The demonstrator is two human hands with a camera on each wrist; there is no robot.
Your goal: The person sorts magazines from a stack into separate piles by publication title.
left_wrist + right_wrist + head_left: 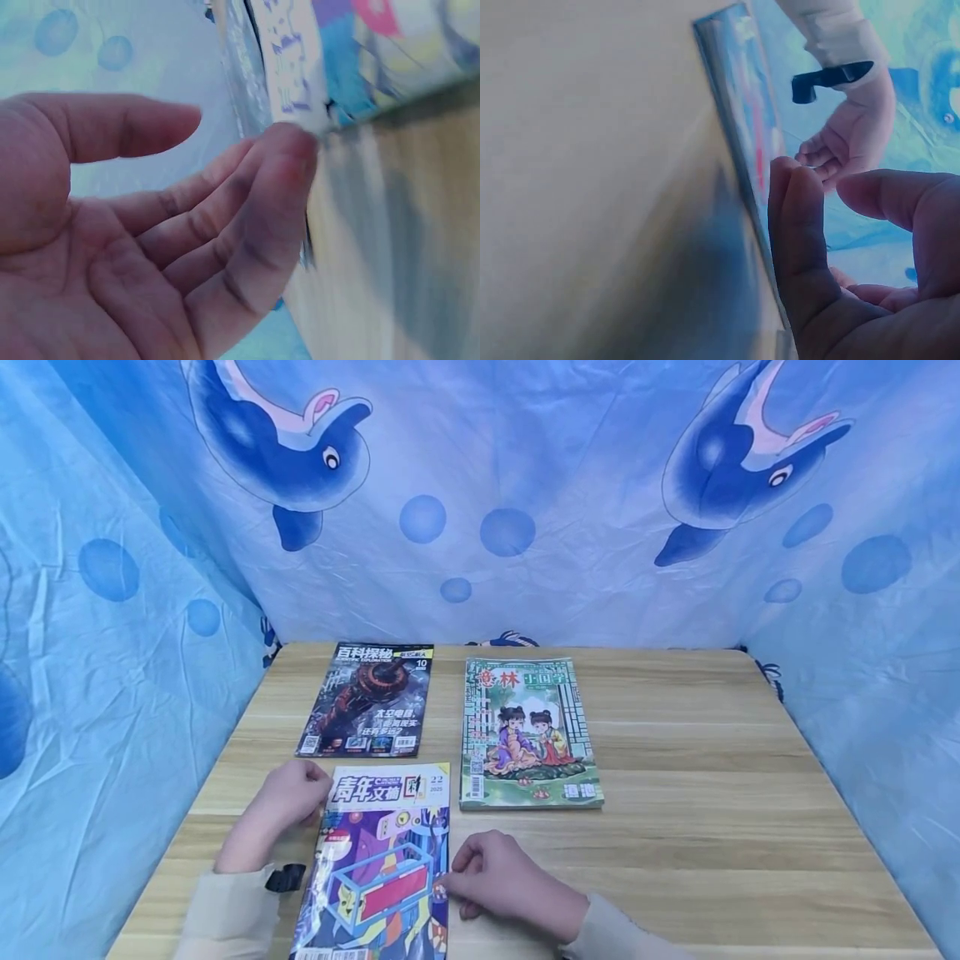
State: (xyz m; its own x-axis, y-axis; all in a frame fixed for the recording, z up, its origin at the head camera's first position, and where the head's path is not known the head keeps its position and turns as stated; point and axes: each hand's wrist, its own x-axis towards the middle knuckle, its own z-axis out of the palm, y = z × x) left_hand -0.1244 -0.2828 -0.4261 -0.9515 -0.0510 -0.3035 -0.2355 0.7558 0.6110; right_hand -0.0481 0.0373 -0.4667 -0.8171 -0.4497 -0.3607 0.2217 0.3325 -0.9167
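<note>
A magazine with a colourful purple cover [382, 860] lies flat near the front of the table, between both hands. My left hand [288, 797] is at its upper left edge. In the left wrist view the fingertips [289, 146] meet the white spine side, while the thumb stays apart from them. Beside the right edge is my right hand [513, 885], its fingers bent and nothing seen gripped. The right wrist view shows a gap between thumb and fingers, close to the edge of the magazine [739, 90]; whether they touch it I cannot tell.
Behind the purple magazine lies a dark magazine [367, 702]. To its right is a thicker green magazine or stack [531, 735] with two cartoon figures. All rest on a wooden table [697, 827]. Blue dolphin-print cloth [480, 468] hangs around the back and sides.
</note>
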